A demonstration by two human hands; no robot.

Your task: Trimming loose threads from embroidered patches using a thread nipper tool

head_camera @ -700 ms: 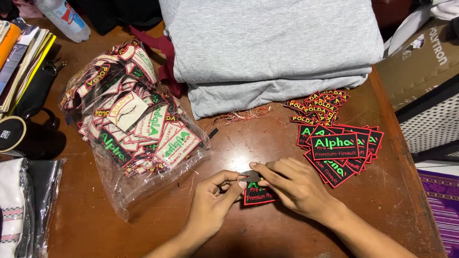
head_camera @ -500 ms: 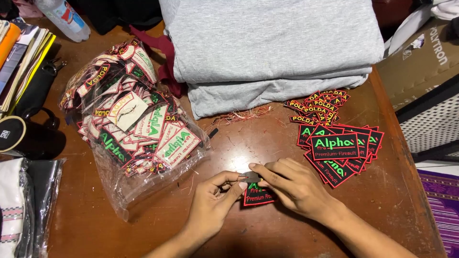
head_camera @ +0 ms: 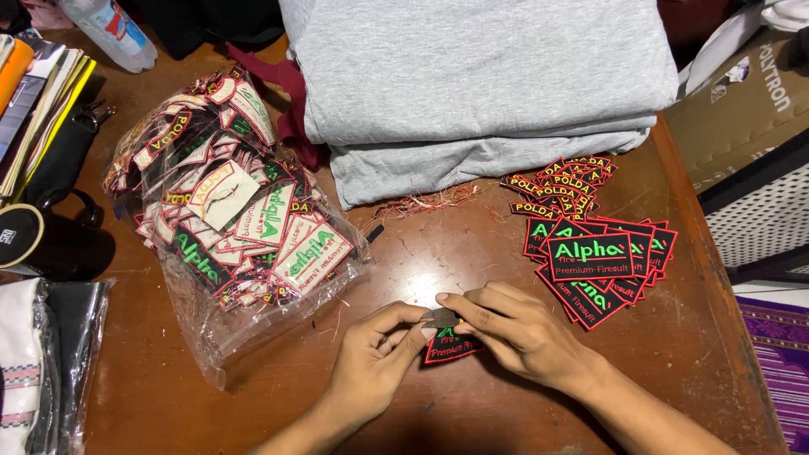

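My left hand (head_camera: 375, 361) and my right hand (head_camera: 506, 330) meet over a small black embroidered patch (head_camera: 451, 346) with a red border and green lettering, near the front of the brown wooden table (head_camera: 421, 253). Both hands pinch its upper edge, where a small grey metal tool (head_camera: 440, 318) sits between the fingertips. Which hand holds the tool is hard to tell. A pile of like black patches (head_camera: 594, 257) lies to the right of my right hand, with smaller black patches with yellow lettering (head_camera: 560, 181) behind it.
A clear plastic bag (head_camera: 227, 227) stuffed with patches lies at the left. Folded grey cloth (head_camera: 480, 84) is stacked at the back, red thread scraps (head_camera: 421, 202) in front of it. A black mug (head_camera: 34, 240), books and a bottle stand at the left edge; a cardboard box (head_camera: 742, 93) at the right.
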